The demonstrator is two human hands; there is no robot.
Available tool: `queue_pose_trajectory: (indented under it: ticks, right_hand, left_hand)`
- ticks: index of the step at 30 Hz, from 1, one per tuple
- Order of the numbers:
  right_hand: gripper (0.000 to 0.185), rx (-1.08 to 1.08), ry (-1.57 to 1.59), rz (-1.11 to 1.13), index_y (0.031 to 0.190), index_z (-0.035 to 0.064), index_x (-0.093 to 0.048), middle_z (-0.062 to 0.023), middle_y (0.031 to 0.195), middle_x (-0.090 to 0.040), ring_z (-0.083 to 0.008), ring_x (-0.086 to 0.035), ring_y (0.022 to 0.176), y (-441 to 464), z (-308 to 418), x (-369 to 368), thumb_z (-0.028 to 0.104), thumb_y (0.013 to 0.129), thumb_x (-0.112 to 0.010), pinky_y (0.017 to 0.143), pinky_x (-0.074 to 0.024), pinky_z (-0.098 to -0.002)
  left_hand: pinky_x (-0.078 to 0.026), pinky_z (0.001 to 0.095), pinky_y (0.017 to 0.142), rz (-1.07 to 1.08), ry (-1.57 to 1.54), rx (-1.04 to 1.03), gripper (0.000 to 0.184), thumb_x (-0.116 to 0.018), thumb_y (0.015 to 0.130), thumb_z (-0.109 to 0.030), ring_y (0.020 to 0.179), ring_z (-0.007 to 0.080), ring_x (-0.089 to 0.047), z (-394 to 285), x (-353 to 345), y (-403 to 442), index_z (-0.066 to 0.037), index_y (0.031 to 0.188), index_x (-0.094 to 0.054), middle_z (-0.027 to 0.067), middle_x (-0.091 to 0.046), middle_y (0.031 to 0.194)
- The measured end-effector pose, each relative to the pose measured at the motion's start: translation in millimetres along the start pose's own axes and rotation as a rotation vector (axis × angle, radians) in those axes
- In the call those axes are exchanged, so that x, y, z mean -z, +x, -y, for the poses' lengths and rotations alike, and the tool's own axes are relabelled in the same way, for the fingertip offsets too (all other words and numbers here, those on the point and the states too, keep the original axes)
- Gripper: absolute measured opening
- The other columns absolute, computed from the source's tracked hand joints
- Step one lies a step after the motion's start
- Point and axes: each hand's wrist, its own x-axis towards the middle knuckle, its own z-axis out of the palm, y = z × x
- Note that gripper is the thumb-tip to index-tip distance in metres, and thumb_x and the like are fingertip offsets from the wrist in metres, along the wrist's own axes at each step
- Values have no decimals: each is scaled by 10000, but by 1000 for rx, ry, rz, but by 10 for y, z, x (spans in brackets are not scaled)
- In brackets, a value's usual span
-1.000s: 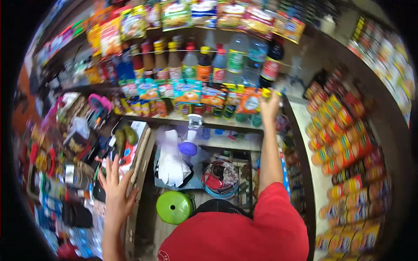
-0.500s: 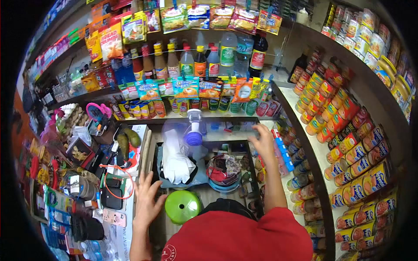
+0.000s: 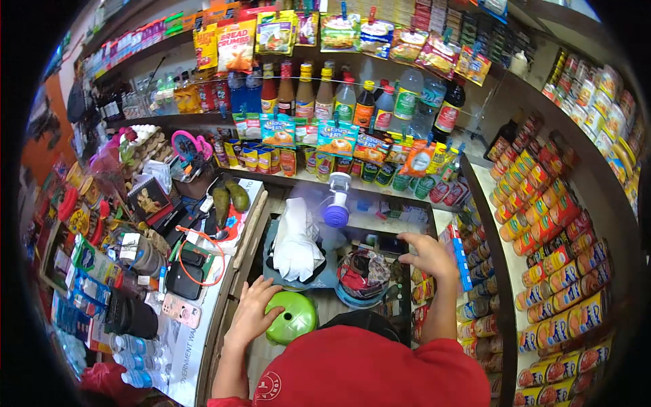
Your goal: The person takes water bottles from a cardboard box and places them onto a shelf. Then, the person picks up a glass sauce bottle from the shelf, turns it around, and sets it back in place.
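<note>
My left hand (image 3: 254,313) is held in the air with its fingers spread, empty. It overlaps the left edge of a round green plastic stool (image 3: 293,322); whether it touches the stool I cannot tell. On the other side, my right hand (image 3: 432,258) has its fingers apart and holds nothing. The nearest things to it are a blue plastic item (image 3: 462,264) at the shelf and a blue basin (image 3: 359,300) with red patterned cloth (image 3: 366,270) in it. White cloth (image 3: 296,247) lies in front of me beside a purple and white fan (image 3: 337,210) with blurred blades.
The counter (image 3: 186,356) on the left carries a phone in a pink case (image 3: 182,311), a black case (image 3: 184,279), an orange cord (image 3: 222,254) and green fruit (image 3: 222,205). Canned goods (image 3: 542,288) fill the right shelves. Bottles (image 3: 346,102) and hanging packets (image 3: 337,138) line the back.
The view has swung left, so the shelves and counter sit further right. My left hand has come nearer the green stool. Both hands stay empty.
</note>
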Motion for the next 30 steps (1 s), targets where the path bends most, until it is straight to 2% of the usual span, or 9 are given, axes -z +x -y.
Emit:
queue_pose_trajectory:
  ticks: [6,15,18,21,24,27,30]
  right_hand:
    - [499,144,65,19,1204,51,-565,-195,1136,-630,-361,-589,1065,197,274,-28,197,756,-728,913,-465,-424]
    - [437,213,220,-165,1146,23,-607,-178,1070,-651,-349,-622,988,7,577,383,160,751,-735,840,-488,-406]
    - [426,241,290,-179,1130,13,-620,-166,1041,-659,-331,-633,962,-68,659,459,134,742,-746,812,-495,-386]
    - [458,234,323,-146,1141,18,-628,-150,1034,-679,-274,-656,962,-115,764,506,98,715,-775,810,-503,-339]
    - [419,257,322,-151,1138,13,-618,-156,1033,-663,-325,-638,946,-124,796,438,127,754,-742,799,-498,-373]
    - [426,243,281,-122,1146,16,-613,-159,1040,-660,-323,-637,945,-133,856,374,135,758,-741,798,-498,-378]
    - [436,242,278,-81,1153,20,-610,-165,1049,-658,-326,-637,957,-145,923,301,146,758,-744,805,-498,-380]
  left_hand:
    - [-289,559,1081,17,-43,63,470,-708,805,-255,1280,344,-450,13,-81,-113,-94,1225,-571,156,-559,1288]
    - [-349,515,1051,47,-115,104,448,-694,811,-244,1160,343,-541,78,-186,-225,-72,1206,-571,160,-606,1205]
    - [-380,453,1033,60,-94,89,451,-709,801,-233,1145,321,-550,88,-211,-237,-48,1193,-585,141,-612,1207]
    - [-358,517,1041,80,-154,88,453,-686,815,-244,1147,328,-551,76,-181,-242,-63,1214,-568,154,-612,1199]
    - [-363,512,1037,76,-143,67,449,-687,813,-241,1139,328,-554,116,-164,-266,-60,1208,-570,154,-611,1198]
    - [-404,421,1000,51,-94,34,445,-706,800,-225,1115,331,-556,141,-109,-308,-36,1184,-583,159,-617,1181]
    - [-401,424,1004,47,-119,32,442,-704,799,-219,1115,327,-557,164,-48,-370,-30,1180,-582,164,-617,1178]
